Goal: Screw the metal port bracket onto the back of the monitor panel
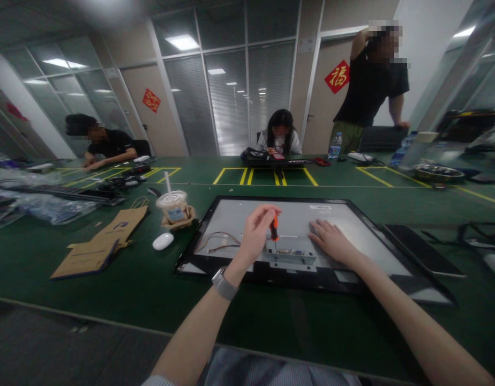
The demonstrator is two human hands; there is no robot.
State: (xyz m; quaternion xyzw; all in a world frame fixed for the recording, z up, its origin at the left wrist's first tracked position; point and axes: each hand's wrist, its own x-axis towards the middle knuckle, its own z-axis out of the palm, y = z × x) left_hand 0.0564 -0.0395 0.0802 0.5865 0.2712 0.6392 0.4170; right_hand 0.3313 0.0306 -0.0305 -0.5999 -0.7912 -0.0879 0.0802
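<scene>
My left hand [257, 230] is closed round the handle of an orange and black screwdriver [274, 228], held upright. The screwdriver's shaft points down at a metal bracket [291, 259] with connector ports, and I cannot make out a screw at its tip. Bracket and tool are over the back of a flat display panel [231, 214], pale grey with a black frame, lying on the table. On the panel's right part my right hand [331, 241] rests flat with its fingers stretched out. Thin wires [219, 242] run across the panel left of the bracket.
Left of the panel are a drink cup [173, 206] in a cardboard holder, a white mouse [163, 241] and a brown paper bag [105, 236]. A dark flat slab [422, 249] lies at the right. Several people are across the green table [143, 305].
</scene>
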